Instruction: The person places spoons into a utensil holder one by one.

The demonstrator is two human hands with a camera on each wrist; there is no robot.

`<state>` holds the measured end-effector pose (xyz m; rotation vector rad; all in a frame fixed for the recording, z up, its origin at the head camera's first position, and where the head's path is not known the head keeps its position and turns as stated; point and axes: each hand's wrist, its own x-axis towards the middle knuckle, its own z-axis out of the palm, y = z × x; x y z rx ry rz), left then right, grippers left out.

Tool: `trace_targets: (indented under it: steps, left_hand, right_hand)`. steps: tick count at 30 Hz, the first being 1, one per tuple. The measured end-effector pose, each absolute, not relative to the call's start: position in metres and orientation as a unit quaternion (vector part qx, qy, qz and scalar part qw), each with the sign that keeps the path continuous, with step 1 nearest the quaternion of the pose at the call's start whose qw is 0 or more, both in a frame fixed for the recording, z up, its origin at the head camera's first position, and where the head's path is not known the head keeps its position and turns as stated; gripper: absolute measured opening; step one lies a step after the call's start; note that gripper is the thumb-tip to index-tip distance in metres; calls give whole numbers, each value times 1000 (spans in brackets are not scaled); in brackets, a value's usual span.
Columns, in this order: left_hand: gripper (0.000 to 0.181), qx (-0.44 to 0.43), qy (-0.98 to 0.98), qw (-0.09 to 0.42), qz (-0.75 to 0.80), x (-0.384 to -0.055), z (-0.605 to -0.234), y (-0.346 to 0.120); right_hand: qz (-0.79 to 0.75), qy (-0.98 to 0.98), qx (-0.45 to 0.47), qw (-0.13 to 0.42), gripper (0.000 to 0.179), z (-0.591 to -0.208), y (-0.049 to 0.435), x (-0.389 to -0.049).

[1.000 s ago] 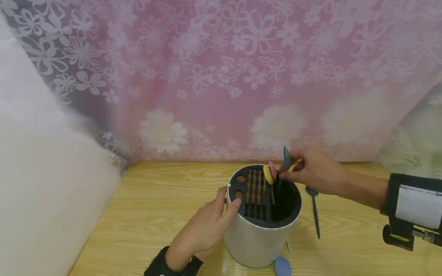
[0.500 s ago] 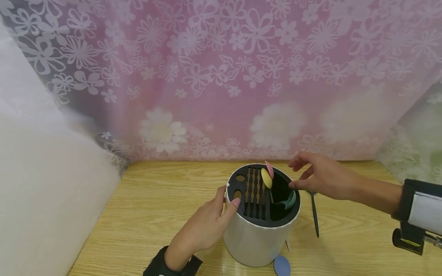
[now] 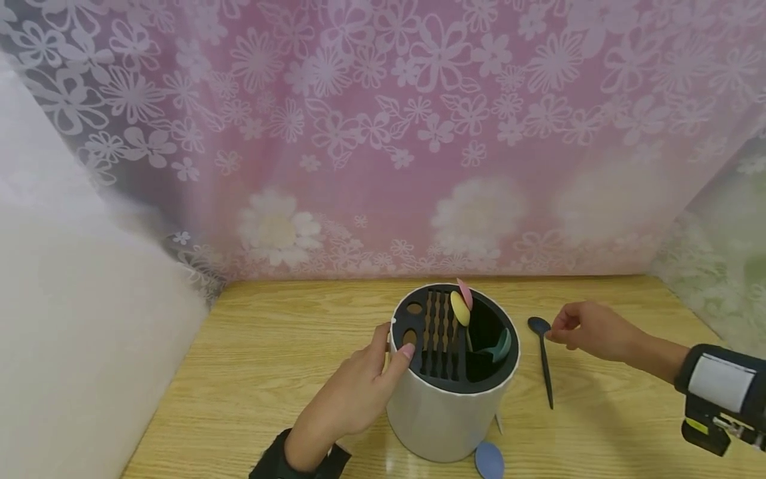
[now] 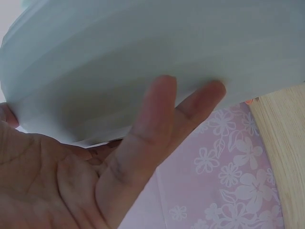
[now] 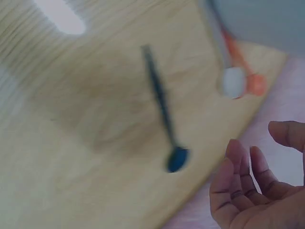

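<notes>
My left hand (image 3: 359, 392) holds a white round utensil holder (image 3: 445, 426), its thumb on the black slotted lid's edge and its fingers against the outer wall. In the left wrist view two fingers (image 4: 155, 109) touch that wall. A yellow spoon (image 3: 459, 308), a pink spoon (image 3: 465, 294) and a teal utensil (image 3: 503, 346) stand in the holder's large opening; their lower parts are hidden. My right hand (image 3: 598, 330), its fingers loosely bent around nothing, hovers by the bowl of a dark spoon (image 3: 545, 366) lying on the table right of the holder.
A blue spoon (image 3: 489, 459) lies at the holder's front, with a pale thin tip (image 3: 499, 424) just behind it. Beside the holder in the right wrist view lie a white-ended utensil (image 5: 234, 82) and an orange one (image 5: 256, 84). A pink floral curtain (image 3: 383, 166) hangs behind the wooden table (image 3: 287, 332).
My right hand let go of the teal utensil, which dropped into the holder's opening. It then moved right and down to the dark spoon. The left hand stays on the holder.
</notes>
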<state>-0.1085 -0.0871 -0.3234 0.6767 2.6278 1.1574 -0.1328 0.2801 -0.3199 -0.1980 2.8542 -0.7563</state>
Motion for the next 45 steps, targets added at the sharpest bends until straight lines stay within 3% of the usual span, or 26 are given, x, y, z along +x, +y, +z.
trace_targets:
  steps: [7,12,27,31,40,45]
  left_hand:
    - [72,237,885,94,391,-108,-324,-80]
    - [73,236,887,92,386,-109,-325,-77]
    - [68,238,890,82,381,-113,-323,-75]
    - [67,237,890,79,381,-113,-324,-75]
    - [69,224,893,88,380,-111,-325,-82]
    - [65,219,896,81,377,-109,-326,-86]
  right_hand:
    - [-255,961,-6,105,27,-394,317,-139]
    - [-259,958,8,121,42,-415,320,-154]
    - [-263,959,-7,108,44,-419,325,-172]
    - [-262,956,-20,133,42,-413,327,-173]
    - [-331,923,-95,169,16,-373,307,-167]
    - [-315,928,-164,115,16,-337,278,-154]
